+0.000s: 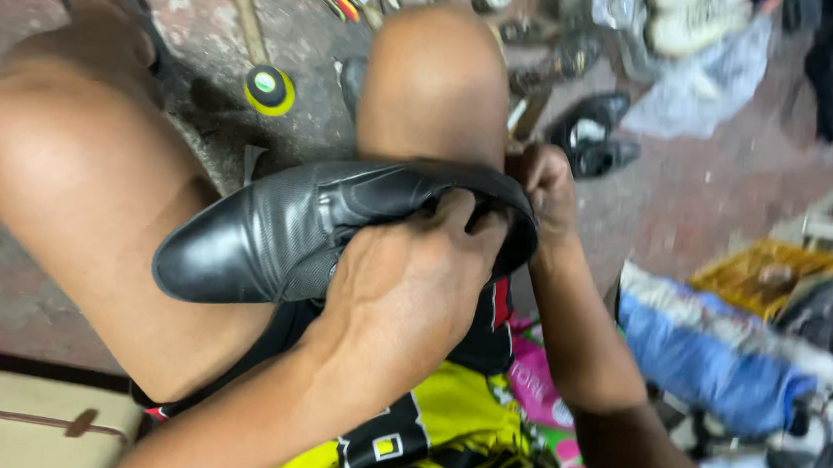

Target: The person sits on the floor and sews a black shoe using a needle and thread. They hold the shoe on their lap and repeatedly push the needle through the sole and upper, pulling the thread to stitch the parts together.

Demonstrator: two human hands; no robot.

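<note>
We see the left hand (404, 272) reaching in from below, forearm angled up across the lap, its fingers curled over the collar of a black leather shoe (290, 230) and clamped on it. The right hand (545, 189) comes in from the right, wrist bent, closed on the heel end of the same shoe, fingers partly hidden behind it. The shoe lies on its side between the bare knees, resting on the left thigh, toe pointing left, heel between both hands. A yellow-rimmed tape roll (268, 87) sits on the floor beyond.
</note>
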